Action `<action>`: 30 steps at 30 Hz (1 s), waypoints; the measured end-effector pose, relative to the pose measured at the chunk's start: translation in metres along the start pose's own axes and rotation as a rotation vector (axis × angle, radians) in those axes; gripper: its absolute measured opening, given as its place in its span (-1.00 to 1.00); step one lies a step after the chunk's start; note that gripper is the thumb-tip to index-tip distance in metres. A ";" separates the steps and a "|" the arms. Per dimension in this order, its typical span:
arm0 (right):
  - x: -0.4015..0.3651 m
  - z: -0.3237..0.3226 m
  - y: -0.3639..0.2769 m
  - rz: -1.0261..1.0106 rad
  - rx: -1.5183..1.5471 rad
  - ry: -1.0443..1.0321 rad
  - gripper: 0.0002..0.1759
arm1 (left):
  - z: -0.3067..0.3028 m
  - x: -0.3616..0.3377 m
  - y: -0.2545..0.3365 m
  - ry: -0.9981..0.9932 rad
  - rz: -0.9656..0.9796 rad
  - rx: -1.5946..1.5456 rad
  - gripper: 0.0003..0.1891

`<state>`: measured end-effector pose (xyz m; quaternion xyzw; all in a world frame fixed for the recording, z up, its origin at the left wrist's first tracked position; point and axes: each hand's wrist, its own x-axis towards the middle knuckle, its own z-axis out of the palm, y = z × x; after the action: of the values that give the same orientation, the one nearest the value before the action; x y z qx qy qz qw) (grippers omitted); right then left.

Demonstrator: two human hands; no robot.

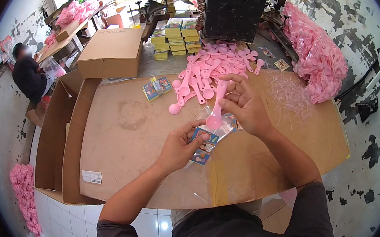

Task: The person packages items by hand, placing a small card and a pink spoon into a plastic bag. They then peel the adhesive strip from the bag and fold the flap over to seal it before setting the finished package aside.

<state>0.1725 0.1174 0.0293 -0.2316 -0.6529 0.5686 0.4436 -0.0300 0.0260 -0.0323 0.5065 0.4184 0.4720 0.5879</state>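
Between the fingers of my right hand (243, 106) is a pink spoon (217, 112), its round bowl pointing down toward the other hand. My left hand (180, 147) pinches a blue printed card (205, 146), with clear plastic (223, 130) beside and partly behind it. The spoon's bowl is just above the plastic; whether they touch I cannot tell. Past my hands lies a heap of pink spoons (206, 73) on the cardboard-covered table (123, 138). Left of the heap sits a banded bundle of cards (157, 88).
A closed carton (110, 50) and stacks of cards (175, 35) stand at the back. An open box (62, 126) is at the left edge. Pink packed bundles (317, 60) and plastic strips (288, 95) lie on the right. Another person (30, 76) sits far left.
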 end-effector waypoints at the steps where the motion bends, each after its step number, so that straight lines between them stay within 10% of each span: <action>1: 0.001 -0.002 -0.002 0.004 -0.009 -0.004 -0.40 | 0.000 0.000 0.001 -0.003 -0.006 0.007 -0.54; 22: 0.000 -0.003 -0.055 -0.299 -0.426 -0.567 -0.90 | -0.007 -0.008 0.018 -0.276 0.023 -0.183 -0.52; 26: -0.002 0.005 -0.078 -0.456 -0.626 -0.379 -0.93 | -0.006 -0.005 0.015 -0.051 0.439 0.196 -0.47; 30: -0.015 0.018 -0.084 -0.383 -0.756 -0.282 -0.92 | 0.000 -0.017 0.036 -0.131 0.465 0.385 -0.38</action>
<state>0.1823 0.0750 0.1046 -0.1727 -0.9000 0.2238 0.3317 -0.0384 0.0109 0.0039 0.7200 0.3342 0.4724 0.3832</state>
